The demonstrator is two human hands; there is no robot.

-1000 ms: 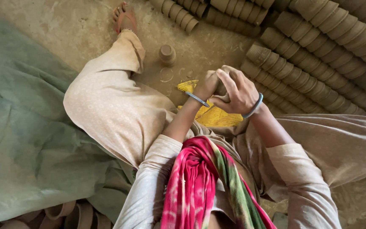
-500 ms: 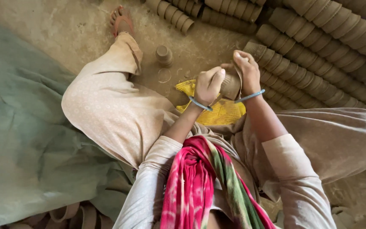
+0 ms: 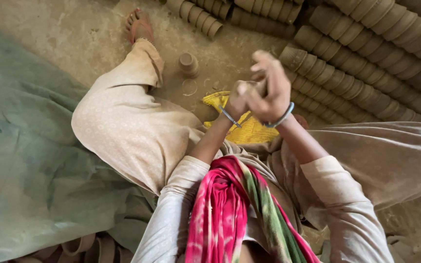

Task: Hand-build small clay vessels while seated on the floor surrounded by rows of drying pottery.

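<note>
Nearest the camera, a pink and green striped scarf hangs down the person's chest between two pale sleeves. Both forearms rise from the sleeves and meet above the lap.

The left hand is closed into a loose fist, with a thin metal bangle at its wrist. The right hand is curled against the left hand, its fingers bent inward, and it carries a second bangle. The two hands are touching. A small clay-coloured object appears to be enclosed between them; motion blur and the fingers hide most of it, so its shape cannot be told. Both hands are dusted with dry clay.

Directly beneath the hands, a yellow cloth lies across the lap. The left leg, in light patterned trousers, extends away from the body along the dirt floor, ending in a bare foot. The right leg is folded to the right.

A grey-green tarpaulin covers the floor to the left of the left leg. A few clay rims show at its near edge.

Beyond the hands, a single upright clay cup stands on the floor beside the left shin, with a round mark in the dust near it.

Farthest away, long nested rows of clay cups lie on their sides across the upper right, and shorter rows lie at the top centre.
</note>
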